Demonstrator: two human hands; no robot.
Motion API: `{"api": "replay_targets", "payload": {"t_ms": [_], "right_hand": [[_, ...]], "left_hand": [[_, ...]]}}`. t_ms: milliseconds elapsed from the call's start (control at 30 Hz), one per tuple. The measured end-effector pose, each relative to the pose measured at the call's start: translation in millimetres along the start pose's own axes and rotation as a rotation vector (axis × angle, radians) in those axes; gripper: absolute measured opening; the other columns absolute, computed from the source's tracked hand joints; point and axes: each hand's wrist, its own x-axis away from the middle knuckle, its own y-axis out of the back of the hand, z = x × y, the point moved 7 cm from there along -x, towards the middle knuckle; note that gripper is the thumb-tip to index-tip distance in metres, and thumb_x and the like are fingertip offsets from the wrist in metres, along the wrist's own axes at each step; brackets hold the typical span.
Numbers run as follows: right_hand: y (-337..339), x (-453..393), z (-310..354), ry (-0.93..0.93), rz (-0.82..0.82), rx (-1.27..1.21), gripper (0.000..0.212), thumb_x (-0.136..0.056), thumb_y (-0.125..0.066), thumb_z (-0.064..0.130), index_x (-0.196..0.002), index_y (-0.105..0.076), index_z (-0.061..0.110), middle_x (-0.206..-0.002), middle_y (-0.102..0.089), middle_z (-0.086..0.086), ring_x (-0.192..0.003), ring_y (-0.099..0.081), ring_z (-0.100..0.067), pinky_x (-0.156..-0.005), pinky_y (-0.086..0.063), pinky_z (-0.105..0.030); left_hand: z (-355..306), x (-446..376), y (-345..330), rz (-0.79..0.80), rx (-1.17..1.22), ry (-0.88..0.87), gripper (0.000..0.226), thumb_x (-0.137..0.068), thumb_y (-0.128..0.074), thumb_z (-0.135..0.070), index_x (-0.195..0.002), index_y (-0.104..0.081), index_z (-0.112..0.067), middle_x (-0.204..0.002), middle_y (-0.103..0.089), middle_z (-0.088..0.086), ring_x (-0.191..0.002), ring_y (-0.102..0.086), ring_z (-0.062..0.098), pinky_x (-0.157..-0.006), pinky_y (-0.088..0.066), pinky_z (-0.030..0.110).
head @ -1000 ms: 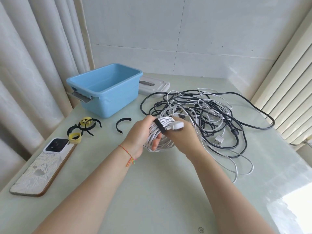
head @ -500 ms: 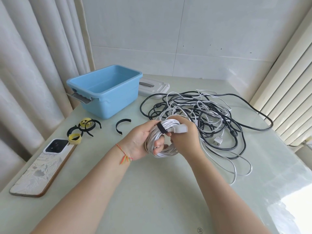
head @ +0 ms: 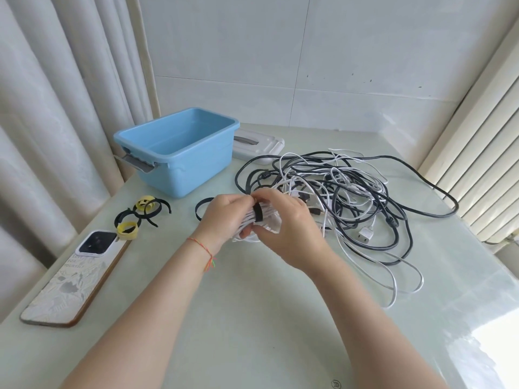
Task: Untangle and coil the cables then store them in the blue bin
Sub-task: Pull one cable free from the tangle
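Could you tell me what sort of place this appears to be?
Probably a room in a home, at a window corner: pale curtains hang left, a tiled wall stands behind, and a phone lies on the glossy table.

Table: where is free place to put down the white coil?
Bare table lies near the person, between the phone and the loose white loops. The blue bin holds nothing visible. Crowded: cable tangle right, straps left.

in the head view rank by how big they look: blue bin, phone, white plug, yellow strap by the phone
1. blue bin
2. phone, though it lies nearer the camera, so unsure
3. yellow strap and white plug look alike
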Motion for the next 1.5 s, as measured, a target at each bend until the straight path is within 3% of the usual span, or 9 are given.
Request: {"api": "replay_targets", "payload": {"t_ms": [100,267,433,600,867,1133,1267,1400,1500], "right_hand": [[5.9,0.8,-1.9,-0.017,-0.088,0.019,0.039,-0.072,-0.080,0.025,-0.108,-0.065,0.018,-0.097,-0.068,0.012,-0.089,-0.053,-0.005,-0.101,-0.037,-0.040],[7.5,0.6,-0.4,-0.032,-0.065,-0.036,0.035,-0.075,-0.079,0.022,-0.108,-0.068,0.019,-0.100,-0.069,0.011,-0.095,-0.058,-0.009,-0.097,-0.043,-0.038],[12.1,1.3,3.3,-0.035,-0.054,-0.150,0.033,-0.078,-0.079,0.014,-0.110,-0.072,0.013,-0.102,-0.070,0.007,-0.096,-0.058,-0.003,-0.091,-0.041,-0.012],[6.7,0.4,6.0,-0.011,-0.077,0.036,0.029,-0.080,-0.078,0.023,-0.107,-0.073,0.017,-0.098,-0.070,0.005,-0.097,-0.060,-0.016,-0.095,-0.041,-0.032],[0.0,2.2,9.6,0.042,-0.042,0.179,0.031,-0.079,-0.075,0.025,-0.108,-0.066,0.015,-0.095,-0.063,0.004,-0.095,-0.056,-0.022,-0.093,-0.029,-0.024],[-4.8,3.6,16.5,0.098,-0.040,0.166,0.030,-0.077,-0.075,0.020,-0.104,-0.065,0.014,-0.102,-0.058,0.001,-0.095,-0.053,-0.016,-0.089,-0.029,-0.025],[-4.4,3.9,21.3,0.127,-0.038,0.162,0.025,-0.076,-0.074,0.016,-0.097,-0.062,0.014,-0.102,-0.062,0.005,-0.099,-0.055,-0.016,-0.088,-0.030,-0.025],[-2.5,3.5,19.0,0.115,-0.050,0.166,0.022,-0.075,-0.074,0.016,-0.093,-0.061,0.014,-0.088,-0.063,0.007,-0.086,-0.053,-0.016,-0.085,-0.034,-0.029],[-2.5,3.7,18.0,0.106,-0.050,0.168,0.022,-0.075,-0.074,0.015,-0.092,-0.060,0.014,-0.088,-0.063,0.007,-0.087,-0.053,-0.015,-0.086,-0.034,-0.029]], "left_hand": [[2.8,-2.2,-0.3,0.038,0.004,0.037,0.034,-0.092,-0.049,-0.011,-0.060,-0.055,-0.002,-0.038,-0.047,0.006,-0.034,-0.041,0.016,-0.037,-0.033,0.017],[14.2,-5.7,-0.8,0.081,0.145,0.174,0.033,-0.092,-0.054,-0.014,-0.062,-0.061,-0.002,-0.041,-0.052,0.010,-0.033,-0.046,0.018,-0.039,-0.039,0.019],[18.0,-8.9,-0.6,0.083,0.266,0.206,0.033,-0.090,-0.059,-0.006,-0.058,-0.063,-0.005,-0.046,-0.055,0.011,-0.036,-0.050,0.017,-0.040,-0.044,0.019],[20.3,-14.9,5.4,0.020,0.247,0.126,0.017,-0.083,-0.072,-0.009,-0.066,-0.070,-0.009,-0.062,-0.064,0.011,-0.053,-0.059,0.018,-0.055,-0.050,0.022],[17.6,-14.0,3.0,0.099,0.231,0.138,0.013,-0.077,-0.077,-0.029,-0.074,-0.077,-0.016,-0.086,-0.074,0.011,-0.079,-0.068,0.024,-0.080,-0.053,0.034],[25.1,-13.7,8.5,0.021,0.258,0.220,0.010,-0.071,-0.072,-0.020,-0.071,-0.071,-0.010,-0.075,-0.064,0.011,-0.071,-0.058,0.023,-0.070,-0.045,0.033],[25.3,-14.0,7.8,0.009,0.223,0.192,0.032,-0.061,-0.072,-0.025,-0.081,-0.072,0.000,-0.077,-0.063,0.013,-0.070,-0.058,0.022,-0.070,-0.046,0.034],[25.5,-15.2,5.6,0.012,0.245,0.170,0.007,-0.081,-0.071,-0.012,-0.077,-0.071,-0.007,-0.077,-0.066,0.012,-0.072,-0.059,0.022,-0.070,-0.048,0.030],[25.6,-16.5,5.0,-0.005,0.209,0.141,0.008,-0.085,-0.068,-0.010,-0.078,-0.070,-0.008,-0.077,-0.066,0.011,-0.071,-0.059,0.021,-0.071,-0.048,0.030]]}}
